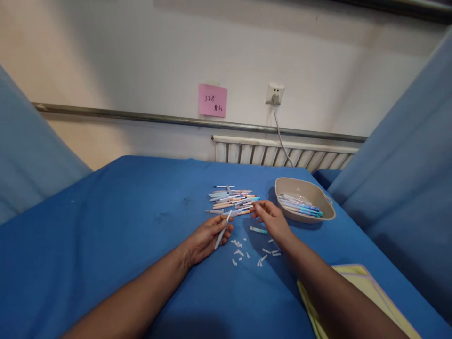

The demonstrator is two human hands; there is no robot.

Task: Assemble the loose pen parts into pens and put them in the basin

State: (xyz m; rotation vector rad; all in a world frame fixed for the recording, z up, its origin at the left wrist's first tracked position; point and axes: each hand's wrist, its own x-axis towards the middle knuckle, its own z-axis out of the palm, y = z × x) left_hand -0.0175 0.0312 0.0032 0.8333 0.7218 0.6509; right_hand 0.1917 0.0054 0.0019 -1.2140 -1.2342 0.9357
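Observation:
My left hand (211,235) is closed around a pale grey-white pen (221,234), which is tilted with its thin white end pointing up and away. My right hand (271,218) reaches to the right edge of a loose pile of pens and pen parts (226,197). Its thumb and fingers are pinched together; what they hold, if anything, is too small to make out. Below that hand lies a short piece with a teal end (258,230). Small white pieces (238,253) are scattered on the blue cloth between my forearms, and more lie beside my right wrist.
A beige basket (326,217) with several pens in it stands right of the pile. A yellow cloth (356,282) lies partly under my right forearm. Blue curtains (399,136) hang at both sides. Behind the blue-covered surface (106,226) are a radiator (257,153) and a wall.

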